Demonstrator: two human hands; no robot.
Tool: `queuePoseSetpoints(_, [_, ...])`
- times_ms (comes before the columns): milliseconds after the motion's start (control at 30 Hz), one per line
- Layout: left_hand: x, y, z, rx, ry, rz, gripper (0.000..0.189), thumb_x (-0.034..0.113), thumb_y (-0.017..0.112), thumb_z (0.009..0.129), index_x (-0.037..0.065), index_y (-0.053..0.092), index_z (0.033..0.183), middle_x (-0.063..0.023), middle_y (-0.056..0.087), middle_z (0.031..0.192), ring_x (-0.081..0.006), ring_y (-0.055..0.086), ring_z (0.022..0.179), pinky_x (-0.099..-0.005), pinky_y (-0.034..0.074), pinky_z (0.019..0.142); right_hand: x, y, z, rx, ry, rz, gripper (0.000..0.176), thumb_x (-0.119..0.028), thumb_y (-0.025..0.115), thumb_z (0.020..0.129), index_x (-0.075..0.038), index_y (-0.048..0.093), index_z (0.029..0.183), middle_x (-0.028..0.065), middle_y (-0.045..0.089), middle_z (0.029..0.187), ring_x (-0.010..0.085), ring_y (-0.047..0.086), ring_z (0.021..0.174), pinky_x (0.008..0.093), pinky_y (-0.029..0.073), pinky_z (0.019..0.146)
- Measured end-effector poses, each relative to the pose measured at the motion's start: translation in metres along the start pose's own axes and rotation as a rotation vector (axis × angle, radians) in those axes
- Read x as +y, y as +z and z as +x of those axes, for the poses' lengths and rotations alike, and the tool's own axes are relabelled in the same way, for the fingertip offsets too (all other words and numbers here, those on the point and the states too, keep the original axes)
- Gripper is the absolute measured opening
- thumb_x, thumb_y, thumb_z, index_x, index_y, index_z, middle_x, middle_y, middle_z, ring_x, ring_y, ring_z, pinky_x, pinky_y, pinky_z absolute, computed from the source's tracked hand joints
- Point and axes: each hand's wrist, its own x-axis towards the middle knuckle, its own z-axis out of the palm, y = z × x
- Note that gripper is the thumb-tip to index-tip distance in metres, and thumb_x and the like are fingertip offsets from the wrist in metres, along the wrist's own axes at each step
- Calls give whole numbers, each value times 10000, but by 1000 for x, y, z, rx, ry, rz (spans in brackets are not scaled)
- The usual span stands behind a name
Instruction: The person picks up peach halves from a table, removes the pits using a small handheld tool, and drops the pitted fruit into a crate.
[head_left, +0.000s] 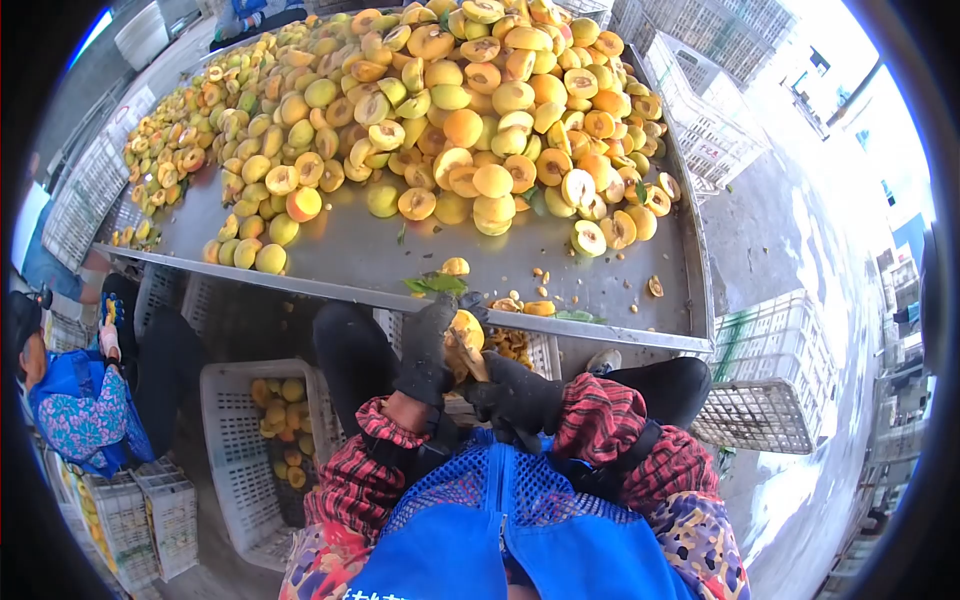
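My left hand (432, 340), in a dark glove, is closed around a yellow peach half (467, 328) just below the table's front edge. My right hand (512, 396), gloved too, grips a tool with a light wooden-looking handle (474, 364). The tool reaches up to the peach half; its working end is hidden or too small to make out. Near my hands, on the metal table (350, 262), lie a green leaf (435, 284), a small peach piece (455, 266) and some scraps (538, 308).
A large heap of peaches (450, 110), many of them halved, covers the table's far part. A white crate (215, 440) with peaches stands at my left, another crate (765, 425) at my right. Cut pieces (508, 346) lie below the table edge. A person (85, 400) sits at far left.
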Motion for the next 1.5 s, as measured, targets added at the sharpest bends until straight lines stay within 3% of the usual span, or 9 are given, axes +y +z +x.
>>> queuePoseSetpoints(200, [-35,21,0,138,-147,-416,231,152,479,900,-1,608,1014,-131,659,913,-208,641,805,-331,518,725,44,-2,30,437,-410,-740,311,-230,563,861,-5,439,1038,139,566,709,242,592,595,376,457,509])
queuePoseSetpoints(300, [-19,15,-5,187,-145,-439,237,157,484,901,-19,597,1014,-130,656,915,-200,642,812,-324,521,741,43,6,30,479,-311,-757,288,-225,582,850,-5,458,989,153,572,708,248,591,620,380,448,530])
queuePoseSetpoints(500, [-37,10,-6,111,183,-107,240,143,574,826,-7,608,1009,-126,643,859,-241,630,817,-337,497,730,57,-1,44,106,-290,-260,299,-213,591,841,2,437,982,146,585,687,235,610,588,377,457,502])
queuePoseSetpoints(600, [-9,-13,6,-225,132,76,255,142,572,828,7,609,1040,-119,644,904,-218,623,848,-332,495,751,41,6,28,304,-260,-630,301,-220,580,846,9,434,975,133,587,678,220,602,542,358,460,471])
queuePoseSetpoints(700, [-16,-9,3,-161,138,-121,331,163,637,756,0,606,1043,-158,649,949,-260,639,864,-342,498,789,23,6,20,254,-140,-706,339,-170,544,829,22,400,1069,262,590,848,352,630,737,435,481,584])
queuePoseSetpoints(1100, [-17,-1,3,-100,-456,-1016,352,295,507,908,-30,600,1002,-106,634,829,-174,604,740,-311,489,684,10,3,9,-4,-34,19,226,-220,574,849,-53,483,973,33,525,667,129,475,464,283,404,415])
queuePoseSetpoints(1200, [-37,3,0,-11,222,-208,425,354,541,869,-38,584,1026,-122,633,859,-234,606,773,-360,482,724,16,-1,17,-83,-2,130,205,-170,567,850,-47,493,997,45,545,679,113,493,488,265,382,398])
queuePoseSetpoints(1400, [-37,13,-11,183,187,-272,459,379,640,764,-9,586,1003,-144,631,875,-279,602,794,-382,470,737,11,4,8,-98,-33,262,195,-171,585,835,-41,524,968,28,549,685,108,496,507,246,381,440])
queuePoseSetpoints(1500, [-3,-15,-4,-119,179,91,399,262,579,837,-34,560,1104,-165,640,996,-277,621,927,-369,478,844,24,-1,17,-102,-45,115,214,-178,588,835,-31,515,973,37,552,691,115,500,526,257,390,459])
